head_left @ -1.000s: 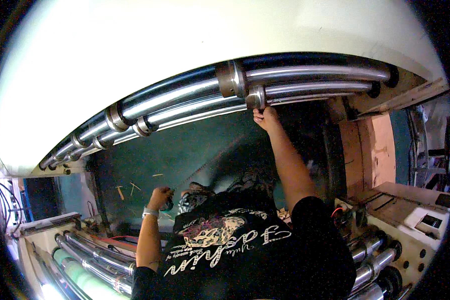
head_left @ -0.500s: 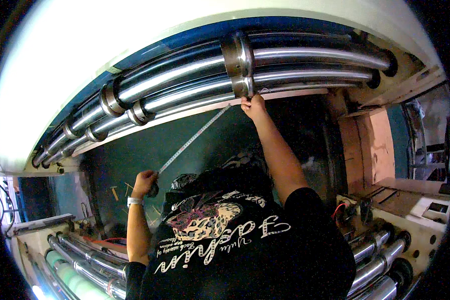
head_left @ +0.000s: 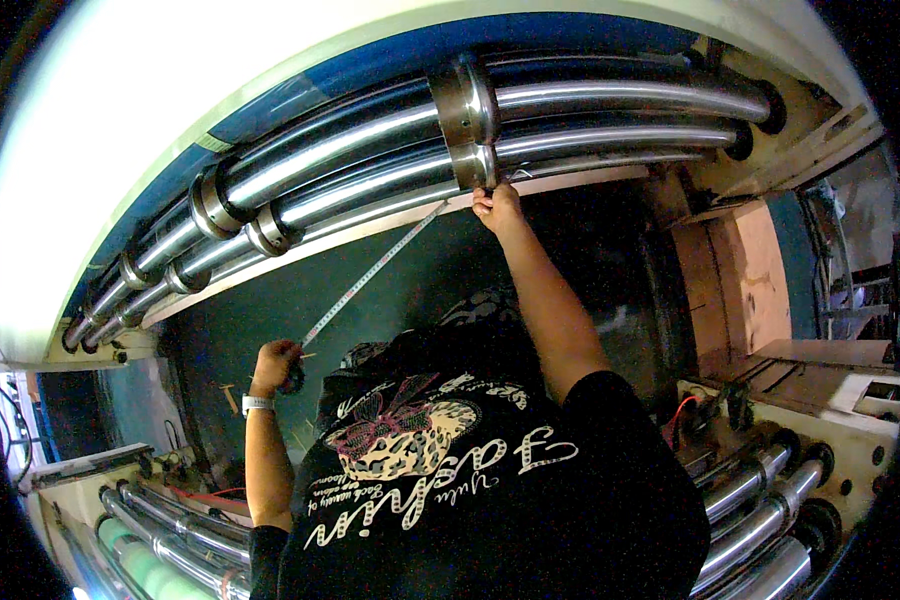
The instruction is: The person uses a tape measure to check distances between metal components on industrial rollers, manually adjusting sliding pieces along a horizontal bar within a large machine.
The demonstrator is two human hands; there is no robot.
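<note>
My left hand (head_left: pixel 278 366) is closed around the dark case of a tape measure, mostly hidden by the fingers. Its white blade (head_left: pixel 368 281) stretches up and to the right, its free end just short of my right hand. My right hand (head_left: pixel 498 206) is raised with fingers curled, at the lower edge of a metal collar (head_left: pixel 484 165); whatever the fingertips pinch is hidden. That collar sits on the lower of two shiny steel shafts (head_left: pixel 610 138), beside a brown plate (head_left: pixel 450 110). Further left, more ring collars (head_left: pixel 210 206) sit along the shafts.
A white machine cover (head_left: pixel 100 120) curves over the shafts. Below lies a dark green floor (head_left: pixel 240 310) with a small hammer-like tool (head_left: pixel 230 398) on it. More rollers (head_left: pixel 170 535) run behind me at lower left, and others (head_left: pixel 755 500) at lower right.
The whole view has shifted slightly, with the shafts now a little further left. My left hand and the tape have moved slightly left; my right hand stays by the collar.
</note>
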